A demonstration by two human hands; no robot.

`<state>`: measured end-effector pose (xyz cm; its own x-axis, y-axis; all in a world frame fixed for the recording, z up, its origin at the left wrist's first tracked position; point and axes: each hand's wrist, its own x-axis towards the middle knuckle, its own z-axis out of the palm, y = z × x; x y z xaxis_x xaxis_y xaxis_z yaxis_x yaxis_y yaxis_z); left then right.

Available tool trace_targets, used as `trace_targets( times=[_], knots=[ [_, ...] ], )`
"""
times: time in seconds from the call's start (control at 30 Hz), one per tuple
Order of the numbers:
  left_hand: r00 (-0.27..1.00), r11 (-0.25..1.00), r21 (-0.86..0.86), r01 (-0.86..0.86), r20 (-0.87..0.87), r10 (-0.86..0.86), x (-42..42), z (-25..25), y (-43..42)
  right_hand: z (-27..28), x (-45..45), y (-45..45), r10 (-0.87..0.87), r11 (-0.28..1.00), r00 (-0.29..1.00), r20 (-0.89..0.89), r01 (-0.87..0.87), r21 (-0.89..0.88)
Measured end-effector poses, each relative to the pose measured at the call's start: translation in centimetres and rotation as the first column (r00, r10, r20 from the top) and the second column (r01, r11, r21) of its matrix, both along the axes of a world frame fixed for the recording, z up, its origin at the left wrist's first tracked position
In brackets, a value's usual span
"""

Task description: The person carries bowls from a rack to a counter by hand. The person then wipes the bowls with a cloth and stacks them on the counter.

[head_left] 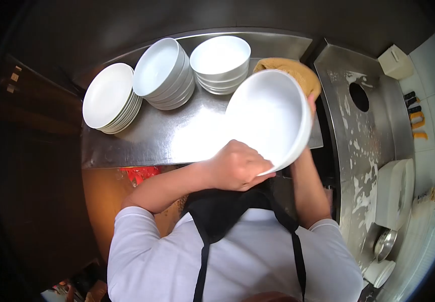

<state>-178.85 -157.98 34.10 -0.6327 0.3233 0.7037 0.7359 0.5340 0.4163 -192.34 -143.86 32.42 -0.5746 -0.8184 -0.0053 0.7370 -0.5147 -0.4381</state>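
A large white bowl (272, 113) is tilted in front of me, its hollow side turned up and toward the left. The fingers of my left hand (240, 166) are closed over its near rim. My right hand (311, 108) is mostly hidden behind the bowl's right side and supports it there; only part of the hand and the forearm show. A folded tan towel (293, 73) is right behind the bowl, close to my right fingers. Whether those fingers touch the towel I cannot tell.
On the steel counter (162, 138) stand a stack of white plates (109, 95) and two stacks of white bowls (159, 70), (221, 58). To the right is a wet steel sink surface (353, 151) with suds and a dark round hole (359, 97). White containers (396, 194) line its edge.
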Motion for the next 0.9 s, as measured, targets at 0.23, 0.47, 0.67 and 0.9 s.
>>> trace_targets(
  times=[0.23, 0.47, 0.67, 0.9],
  knots=[
    [0.92, 0.87, -0.301, -0.391, -0.163, 0.357, -6.4, 2.3, -6.2, -2.7, 2.2, -0.1, -0.396, 0.908, 0.918, -0.018, 0.394, 0.141],
    [0.752, 0.723, -0.483, -0.493, 0.182, 0.634, -13.0, 0.8, -12.4, 1.9, 0.5, 5.3, -0.615, 0.783, 0.771, -0.167, 0.621, -0.015],
    [0.612, 0.646, -0.617, -0.449, 0.315, 0.725, -14.1, 0.1, -12.1, -2.7, 1.2, 7.4, -0.56, 0.828, 0.822, -0.106, 0.555, -0.077],
    [0.563, 0.7, -0.596, -0.393, 0.446, 0.695, -14.8, 0.5, -13.3, -3.9, 1.1, 9.6, -0.612, 0.791, 0.786, -0.081, 0.61, -0.051]
  ],
)
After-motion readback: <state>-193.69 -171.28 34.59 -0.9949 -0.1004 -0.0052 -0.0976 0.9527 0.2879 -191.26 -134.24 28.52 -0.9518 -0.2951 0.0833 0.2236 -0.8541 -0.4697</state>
